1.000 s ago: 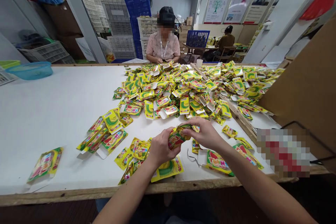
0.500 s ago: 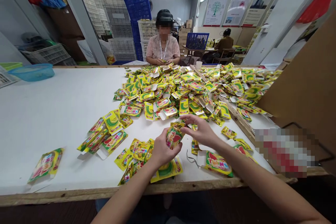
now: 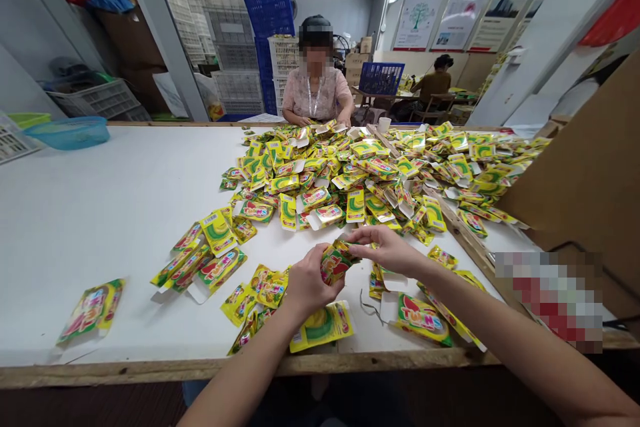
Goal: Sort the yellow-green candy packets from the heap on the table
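Observation:
My left hand (image 3: 311, 285) is wrapped round a small green and yellow candy box (image 3: 334, 263) with a red fruit picture. At the box's upper end, the closed fingers of my right hand (image 3: 381, 248) pinch something partly hidden, perhaps a small packet. Below my left hand lies a flat yellow-green box (image 3: 323, 328). Small yellow packets (image 3: 270, 285) form a group to its left. An open box marked TWINS (image 3: 420, 317) rests below my right forearm. Farther left, several boxes (image 3: 217, 233) lie in a loose stack.
A large heap of boxes and packets (image 3: 320, 177) covers the table's far middle and right. Wooden strips (image 3: 457, 230) run through it. A person (image 3: 316, 90) sits opposite. Brown cardboard (image 3: 585, 193) stands at right; a blue basin (image 3: 70, 133) sits far left.
The box in my left hand has tilted to the right, and my right hand has closed in at its upper end. The view has shifted slightly. The person opposite has moved their hands apart.

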The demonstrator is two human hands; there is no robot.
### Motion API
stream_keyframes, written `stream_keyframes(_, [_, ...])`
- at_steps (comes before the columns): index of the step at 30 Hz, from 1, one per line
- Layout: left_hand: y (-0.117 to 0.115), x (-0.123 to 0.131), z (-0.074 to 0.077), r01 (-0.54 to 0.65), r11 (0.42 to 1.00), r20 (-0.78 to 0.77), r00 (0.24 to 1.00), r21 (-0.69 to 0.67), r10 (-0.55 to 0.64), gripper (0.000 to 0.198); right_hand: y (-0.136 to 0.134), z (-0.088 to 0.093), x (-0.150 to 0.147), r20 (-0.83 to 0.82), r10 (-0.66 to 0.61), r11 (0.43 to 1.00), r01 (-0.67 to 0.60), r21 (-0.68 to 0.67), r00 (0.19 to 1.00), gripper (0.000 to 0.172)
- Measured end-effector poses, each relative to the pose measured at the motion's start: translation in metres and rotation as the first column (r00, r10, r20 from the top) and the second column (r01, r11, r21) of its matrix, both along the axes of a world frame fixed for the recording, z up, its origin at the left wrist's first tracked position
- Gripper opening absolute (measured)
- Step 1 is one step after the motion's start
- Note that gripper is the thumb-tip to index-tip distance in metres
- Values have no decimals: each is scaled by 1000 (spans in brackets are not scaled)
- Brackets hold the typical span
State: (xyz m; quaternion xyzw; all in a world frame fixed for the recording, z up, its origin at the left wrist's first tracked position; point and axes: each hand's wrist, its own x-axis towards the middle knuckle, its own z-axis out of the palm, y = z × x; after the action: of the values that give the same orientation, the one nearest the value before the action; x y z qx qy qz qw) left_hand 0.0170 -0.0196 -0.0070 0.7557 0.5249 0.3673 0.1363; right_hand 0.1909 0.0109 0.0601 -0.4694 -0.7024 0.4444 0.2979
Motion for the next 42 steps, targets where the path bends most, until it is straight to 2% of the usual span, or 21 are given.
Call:
stream_keyframes(3, [2, -2, -4, 2, 997, -11, 1000, 72, -1, 49, -1, 1, -2, 120, -14, 999, 8, 53, 993, 16])
stream_keyframes(5, [2, -2, -5, -6, 996, -10, 1000, 85, 7, 48, -4, -2, -5, 127, 28, 997, -37, 73, 992, 17])
stream_keyframes(8, [0, -1, -5, 10, 996, -18, 1000, 87, -9, 44, -12, -8, -10, -26, 233, 970, -234, -66, 972, 30])
stream_keyframes(10, [0, 0, -4, 16, 997, -30, 999, 79, -13, 42, -17, -13, -12, -98, 276, 951, -286, -118, 956, 34])
stream_keyframes(12, [0, -1, -2, 43, 997, -26, 999, 57, -41, 42, -18, -18, -14, -82, 180, 978, -187, -92, 980, 31])
stream_keyframes(14, [2, -3, 1, 99, 995, 52, 994, 9, -99, 45, -17, -23, -15, -93, -3, 997, -4, -73, 996, 28])
stream_keyframes(16, [4, -5, 6, 134, 986, 240, 965, -102, -106, 51, -15, -25, -14, -192, -169, 979, 142, -148, 967, 30])
stream_keyframes(18, [6, -7, 9, 216, 938, 460, 885, -272, -71, 53, -14, -24, -12, -298, -259, 951, 187, -248, 919, 34])
stream_keyframes(20, [7, -6, 10, 341, 856, 616, 787, -388, -35, 52, -16, -20, -10, -345, -247, 943, 143, -302, 906, 37])
stream_keyframes(22, [6, -5, 10, 417, 814, 682, 730, -405, -34, 50, -21, -16, -8, -340, -159, 945, 43, -323, 927, 38])
stream_keyframes(25, [4, -5, 8, 394, 840, 672, 739, -374, -47, 48, -26, -13, -6, -296, -29, 934, -80, -349, 955, 39])
stream_keyframes(31, [5, -9, 6, 243, 938, 551, 831, -245, -72, 34, -24, -24, -14, -311, -52, 933, -66, -355, 949, 42])
stream_keyframes(33, [5, -8, 6, 234, 946, 576, 815, -226, -64, 31, -24, -25, -16, -294, -113, 955, 22, -296, 949, 42])
stream_keyframes(35, [5, -6, 6, 218, 949, 628, 777, -227, -28, 31, -24, -26, -17, -248, -272, 961, 250, -120, 930, 39])
stream_keyframes(37, [3, -3, 6, 200, 950, 673, 740, -238, 13, 32, -26, -27, -16, -261, -447, 878, 475, 54, 856, 45])
stream_keyframes(38, [2, -2, 6, 191, 953, 682, 731, -237, 23, 33, -28, -28, -16, -280, -478, 857, 512, 61, 833, 53])
stream_keyframes(39, [1, -1, 6, 184, 956, 684, 730, -229, 23, 33, -31, -31, -16, -293, -471, 870, 493, 2, 832, 58])
stream_keyframes(40, [0, 1, 6, 183, 958, 679, 734, -221, 16, 33, -35, -34, -16, -297, -433, 901, 423, -101, 851, 59])
stream_keyframes(42, [-2, 3, 5, 215, 947, 657, 754, -240, -4, 33, -42, -42, -16, -276, -326, 921, 238, -310, 904, 51])
